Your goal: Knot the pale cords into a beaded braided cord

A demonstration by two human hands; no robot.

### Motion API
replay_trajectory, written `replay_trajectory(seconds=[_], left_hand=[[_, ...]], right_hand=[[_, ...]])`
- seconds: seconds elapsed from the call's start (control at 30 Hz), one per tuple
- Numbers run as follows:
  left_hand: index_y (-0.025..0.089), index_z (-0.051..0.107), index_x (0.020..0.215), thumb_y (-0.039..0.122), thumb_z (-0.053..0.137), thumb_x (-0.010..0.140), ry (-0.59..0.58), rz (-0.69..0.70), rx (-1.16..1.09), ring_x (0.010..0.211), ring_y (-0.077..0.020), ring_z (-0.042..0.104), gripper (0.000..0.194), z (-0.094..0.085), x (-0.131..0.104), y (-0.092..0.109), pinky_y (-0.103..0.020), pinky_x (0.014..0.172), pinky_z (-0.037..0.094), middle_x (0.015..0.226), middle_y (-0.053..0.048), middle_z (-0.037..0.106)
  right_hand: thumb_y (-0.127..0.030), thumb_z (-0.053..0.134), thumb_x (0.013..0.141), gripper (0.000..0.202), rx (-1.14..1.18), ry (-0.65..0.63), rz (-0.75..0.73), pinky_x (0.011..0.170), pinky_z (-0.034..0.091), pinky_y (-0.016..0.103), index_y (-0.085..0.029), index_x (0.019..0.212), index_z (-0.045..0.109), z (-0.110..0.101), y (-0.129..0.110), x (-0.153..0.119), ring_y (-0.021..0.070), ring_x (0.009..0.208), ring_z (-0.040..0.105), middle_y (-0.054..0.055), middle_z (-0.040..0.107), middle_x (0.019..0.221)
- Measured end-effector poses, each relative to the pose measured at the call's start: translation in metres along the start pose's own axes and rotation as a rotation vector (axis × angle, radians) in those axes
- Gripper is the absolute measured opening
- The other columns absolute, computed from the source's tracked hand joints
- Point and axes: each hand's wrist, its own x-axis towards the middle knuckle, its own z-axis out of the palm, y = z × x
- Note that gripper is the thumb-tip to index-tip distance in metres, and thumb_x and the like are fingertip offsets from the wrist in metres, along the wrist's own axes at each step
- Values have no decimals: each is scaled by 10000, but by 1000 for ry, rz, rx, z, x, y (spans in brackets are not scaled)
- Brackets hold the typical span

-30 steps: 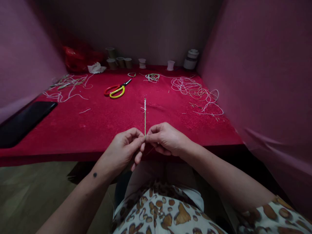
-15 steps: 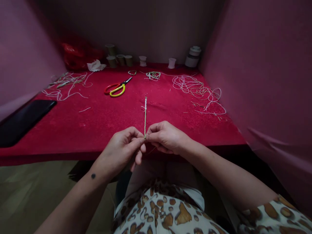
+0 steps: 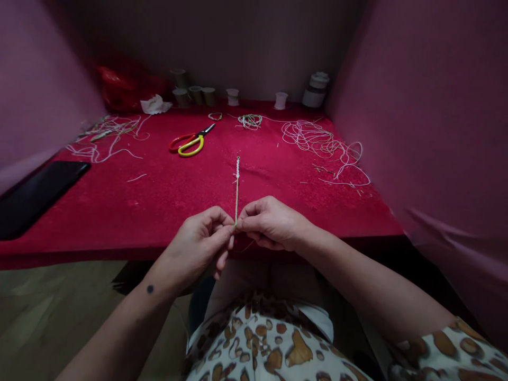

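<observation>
A thin green cord (image 3: pixel 237 198) with a white knotted part at its far end runs straight toward me over the red cloth. Its near end is pinched between the fingertips of my left hand (image 3: pixel 204 238), at the table's front edge. From the right, my right hand (image 3: pixel 272 222) closes its thumb and forefinger on the same end, the two hands almost touching. A fine thread hangs just below the fingers. The knot itself is too small to make out.
Scissors (image 3: pixel 191 144) with red and yellow handles lie beyond my hands. Loose white thread (image 3: pixel 309 138) is tangled at the right, more thread (image 3: pixel 115 127) at the left. A black phone (image 3: pixel 42 196) lies far left. Thread spools (image 3: pixel 209 97) and a jar (image 3: pixel 316 91) stand at the back.
The lower fingers of my left hand have curled in slightly. Both hands keep their pinch on the cord's near end, and the view has shifted a little.
</observation>
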Motion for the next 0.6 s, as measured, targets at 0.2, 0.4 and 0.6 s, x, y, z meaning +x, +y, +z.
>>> replay_trajectory(seconds=[0.2,0.4,0.6], left_hand=[[201,470,765,235,521,814,47,4,137,287,-51,392,78,1,1,3,-152,273,322,456,102,475],[201,487,770,259,529,804,16,-39,162,295,-65,408,80,-2,3,4,-166,275,330,461,87,494],[181,534,747,328,543,792,-18,-128,127,312,-95,446,154,-11,3,9,-182,284,349,425,29,560]], right_hand=[[-193,562,778,155,11,29,43,227,184,155,-169,642,493,2,-2,-1,34,252,311,-93,405,411],[-154,545,784,186,29,32,26,234,173,156,-165,612,474,3,-2,-2,28,251,301,-96,391,401],[-105,536,771,173,19,51,22,248,166,160,-160,613,493,5,-3,-3,25,255,284,-98,384,395]])
